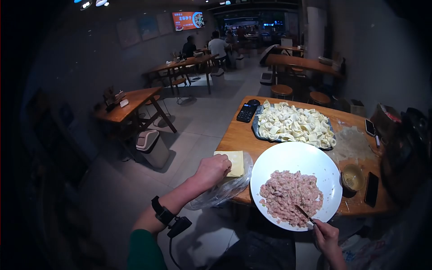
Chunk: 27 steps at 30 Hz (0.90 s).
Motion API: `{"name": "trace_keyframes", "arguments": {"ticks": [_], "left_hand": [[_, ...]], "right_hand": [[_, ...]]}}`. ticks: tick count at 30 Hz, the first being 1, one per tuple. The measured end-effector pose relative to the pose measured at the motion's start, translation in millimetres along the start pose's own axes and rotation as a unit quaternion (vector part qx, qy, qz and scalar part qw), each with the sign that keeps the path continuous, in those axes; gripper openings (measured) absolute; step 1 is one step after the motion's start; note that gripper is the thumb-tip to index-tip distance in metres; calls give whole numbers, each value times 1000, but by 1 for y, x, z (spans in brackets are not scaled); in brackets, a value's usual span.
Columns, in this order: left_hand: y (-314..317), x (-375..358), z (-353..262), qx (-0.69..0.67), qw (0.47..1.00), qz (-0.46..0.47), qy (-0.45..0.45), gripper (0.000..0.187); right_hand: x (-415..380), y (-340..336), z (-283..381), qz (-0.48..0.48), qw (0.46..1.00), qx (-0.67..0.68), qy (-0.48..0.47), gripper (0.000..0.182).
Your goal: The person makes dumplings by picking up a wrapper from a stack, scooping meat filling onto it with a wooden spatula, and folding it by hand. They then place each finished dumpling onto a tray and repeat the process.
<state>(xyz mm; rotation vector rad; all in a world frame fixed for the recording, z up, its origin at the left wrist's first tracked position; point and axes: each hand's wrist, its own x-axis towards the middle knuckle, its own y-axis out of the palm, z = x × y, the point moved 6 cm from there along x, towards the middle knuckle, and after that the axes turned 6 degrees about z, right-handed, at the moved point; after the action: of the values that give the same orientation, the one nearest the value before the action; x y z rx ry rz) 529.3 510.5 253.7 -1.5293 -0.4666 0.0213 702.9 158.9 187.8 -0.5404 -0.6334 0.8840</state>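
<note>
My left hand (pixel 217 169), fingers curled together, is at the near-left edge of a stack of square yellow wonton wrappers (pixel 237 163); the fingertips pinch at the top wrapper. The stack lies on a clear plastic bag (pixel 225 191) at the table's left edge. My right hand (pixel 327 236) is closed round the handle of a thin knife-like spreader (pixel 304 213). Its tip is in pink minced meat filling (pixel 288 193) with green flecks. That filling lies in a large white bowl (pixel 297 155) in front of me. Behind the bowl, a tray (pixel 258 133) is heaped with folded wontons (pixel 294 120).
On the wooden table (pixel 230 135) are a black phone-like keypad device (pixel 246 112), a small bowl (pixel 353 177), a dark phone (pixel 371 189) and another phone (pixel 369 127). A lidded bin (pixel 153 148) stands on the floor at left. People sit at far tables.
</note>
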Motion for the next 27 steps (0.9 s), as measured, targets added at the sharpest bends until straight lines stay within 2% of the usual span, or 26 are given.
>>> {"name": "trace_keyframes", "arguments": {"ticks": [3, 5, 6, 7, 8, 9, 10, 11, 13, 15, 17, 18, 19, 20, 21, 22, 23, 24, 25, 26, 27], "left_hand": [[-4, 5, 0, -16, 1000, 8, -10, 9], [-13, 8, 15, -105, 988, 10, -109, 12], [-5, 11, 39, -185, 964, 3, -192, 16], [-5, 10, 61, -256, 942, -127, -177, 17], [7, 10, 87, -468, 847, -143, -207, 17], [-7, 8, 71, -626, 721, -180, -237, 16], [16, 9, 113, -843, 537, 31, 13, 17], [8, -1, 89, -802, 546, -168, -175, 22], [8, -15, 55, -901, 407, -119, -94, 33], [11, -35, 10, -940, 327, -81, -54, 38], [14, -54, -41, -945, 272, -97, -157, 46], [28, -65, -52, -943, 264, -89, -184, 47], [45, -78, -61, -956, 237, -72, -160, 40], [64, -93, -72, -951, 224, -37, -210, 36], [73, -100, -89, -933, 264, -1, -244, 38], [83, -109, -102, -925, 275, 21, -261, 40], [94, -115, -115, -932, 242, 45, -265, 43], [104, -119, -127, -925, 243, 74, -283, 45], [110, -123, -138, -914, 252, 103, -302, 45], [118, -126, -148, -919, 211, 131, -307, 45], [127, -124, -159, -936, 165, 149, -274, 43]], "right_hand": [[5, -1, 11, -8, 999, -29, -27, 19], [4, 1, 7, 11, 999, 29, 32, 22], [4, 2, 5, 16, 998, 47, 43, 22], [5, 3, 2, 18, 996, 65, 63, 23], [8, 1, 4, 20, 995, 74, 68, 24], [9, 1, 0, 21, 991, 101, 84, 26], [10, 2, -5, 21, 986, 130, 98, 27], [10, 3, -8, 18, 981, 159, 106, 27], [11, 5, -11, 7, 973, 214, 92, 28], [11, 6, -9, 8, 966, 236, 104, 28], [10, 7, -5, 11, 967, 231, 108, 28], [10, 7, -2, 10, 971, 213, 104, 29], [10, 9, 4, 16, 971, 214, 109, 29], [12, 9, 14, 12, 976, 199, 93, 25], [14, 8, 24, 9, 980, 184, 76, 23], [15, 8, 32, 18, 979, 190, 78, 23], [15, 18, 35, 91, 958, 236, 135, 19], [11, 32, 36, 165, 926, 280, 191, 19], [10, 41, 39, 174, 923, 286, 192, 19], [9, 56, 44, 207, 897, 332, 205, 23], [6, 71, 49, 238, 869, 376, 218, 28]]}}
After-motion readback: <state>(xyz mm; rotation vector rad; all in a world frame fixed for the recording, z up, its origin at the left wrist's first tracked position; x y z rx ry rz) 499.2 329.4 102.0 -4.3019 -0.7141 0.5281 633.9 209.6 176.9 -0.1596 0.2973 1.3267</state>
